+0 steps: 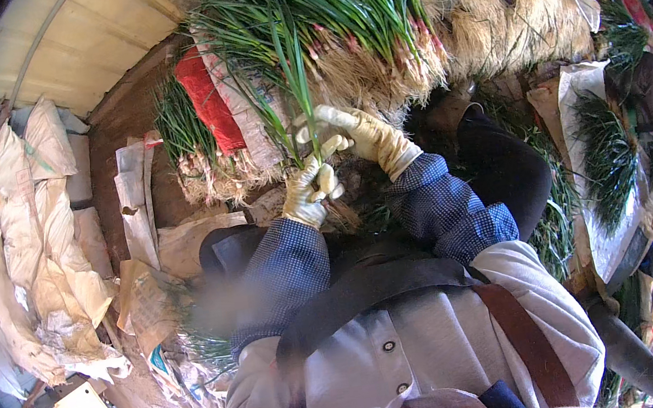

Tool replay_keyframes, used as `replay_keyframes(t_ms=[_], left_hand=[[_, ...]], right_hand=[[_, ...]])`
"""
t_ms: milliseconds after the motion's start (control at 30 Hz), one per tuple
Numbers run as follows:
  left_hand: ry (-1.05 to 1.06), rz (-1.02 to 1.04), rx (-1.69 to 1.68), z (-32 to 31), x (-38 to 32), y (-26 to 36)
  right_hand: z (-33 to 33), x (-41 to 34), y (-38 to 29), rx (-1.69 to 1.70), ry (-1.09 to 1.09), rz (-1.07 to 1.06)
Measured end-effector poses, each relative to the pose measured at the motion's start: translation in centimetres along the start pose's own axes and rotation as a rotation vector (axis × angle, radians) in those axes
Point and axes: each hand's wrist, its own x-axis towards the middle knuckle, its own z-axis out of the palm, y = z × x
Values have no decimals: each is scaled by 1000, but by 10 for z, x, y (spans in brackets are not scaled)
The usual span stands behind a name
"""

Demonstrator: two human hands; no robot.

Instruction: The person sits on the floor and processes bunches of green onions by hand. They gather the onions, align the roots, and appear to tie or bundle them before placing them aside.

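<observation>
My left hand (305,197), in a cream work glove, is closed around the lower part of a few green-leaved allium plants (298,79), their leaves pointing up and roots hanging below. Beside it, my right hand (363,132), in the same kind of glove, has its fingers bent at the leaves; whether it grips any is unclear. Just beyond my hands lies a large pile of similar plants (364,10) with pinkish stems and pale stringy roots.
A smaller bunch of rooted plants (201,158) lies left of a red cloth (210,99). Thick root bundles (498,11) are stacked at the upper right. Pale sacks (24,229) line the left. More greens (604,151) rest on white sheeting at right, near another person's leg (628,344).
</observation>
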Motion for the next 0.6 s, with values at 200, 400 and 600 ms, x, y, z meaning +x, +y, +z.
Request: replay_keyframes(t_ms=[200,400,600], left_hand=[[478,-62,236,5,-2,8],[198,-54,-26,-5,2,13],[471,6,236,-2,-1,-7]], right_hand=[[2,9,14,-13,120,108],[-24,-12,-11,-433,323,-148],[18,8,21,-339,291,28]])
